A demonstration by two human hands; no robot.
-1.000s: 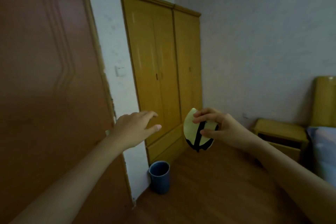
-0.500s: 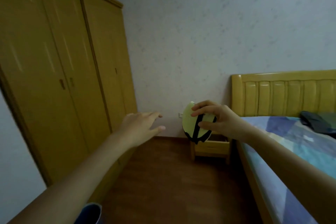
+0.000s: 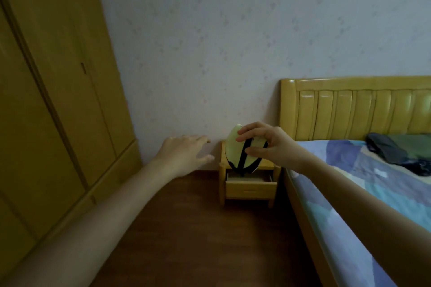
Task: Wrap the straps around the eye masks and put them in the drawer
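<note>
Holding up a pale yellow, leaf-shaped fabric eye mask point(image 3: 235, 147) in the right hand point(image 3: 272, 144), fingers above and thumb below pinching its upper edge. Crossing the mask's face, a flat black elastic strap point(image 3: 242, 158), wound round and gathering to a dark point at the bottom tip. Reaching forward in open air, the left hand point(image 3: 184, 154), fingers straight and slightly spread, gripping nothing. Standing behind the mask, against the speckled pale wall point(image 3: 210, 53), a small glossy yellow wooden nightstand point(image 3: 247, 191); its single drawer point(image 3: 250, 184) standing pulled out, the inside too shadowed and too covered by the mask to make out. Filling the left edge, a tall matte yellow-brown wooden wardrobe point(image 3: 58, 100), cut off at top and side. Running along the right, a ribbed lacquered wooden headboard point(image 3: 361, 109) and a blue patchwork sheet point(image 3: 349, 182), with rumpled dark cloth, possibly clothing point(image 3: 394, 149), lying near the frame's edge. Underfoot, dark reddish wooden floorboards point(image 3: 198, 228).
</note>
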